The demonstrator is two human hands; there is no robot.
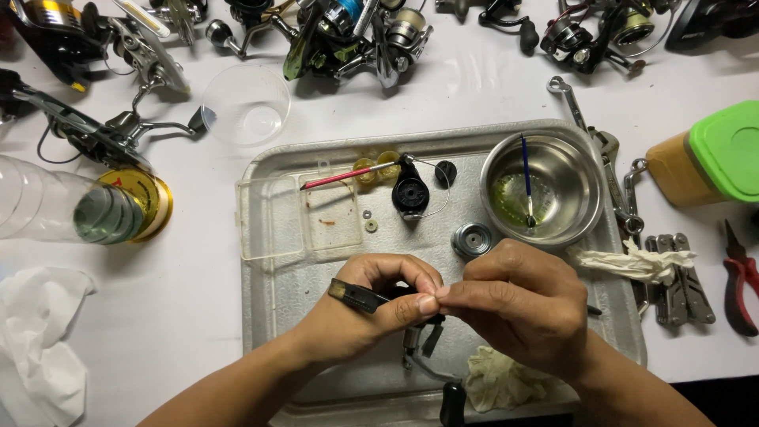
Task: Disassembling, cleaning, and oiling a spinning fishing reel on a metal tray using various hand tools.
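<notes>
- A dark fishing-reel body (411, 328) is held over the near half of the metal tray (273, 304), between both hands; its crank handle (452, 399) hangs down toward the tray's near edge.
- The left hand (371, 304) is closed around the reel body, thumb and forefinger pinched together at the top; a flat black part (353, 295) sticks out to the left from under the fingers.
- The right hand (518, 304) is closed in a pinch, its fingertips touching those of the left hand. Something very small seems to be gripped there; what it is cannot be told.
- Step judged: a small part is being fitted to, or drawn from, the reel body, amid a strip-down and cleaning.
- Laid out on the tray: a black spool (410, 194), a grey round part (472, 239), small washers (369, 221), a clear plastic box (288, 217), a red-handled tool (348, 175).
- A steel bowl (506, 158) with yellowish liquid and a blue-handled brush (526, 180) stands at the tray's far right corner.
- A crumpled rag (498, 379) lies just beside the right wrist.
- Next move, as judged: a fine, steady pinch is called for, with the body kept over the tray so a dropped piece is caught.
</notes>
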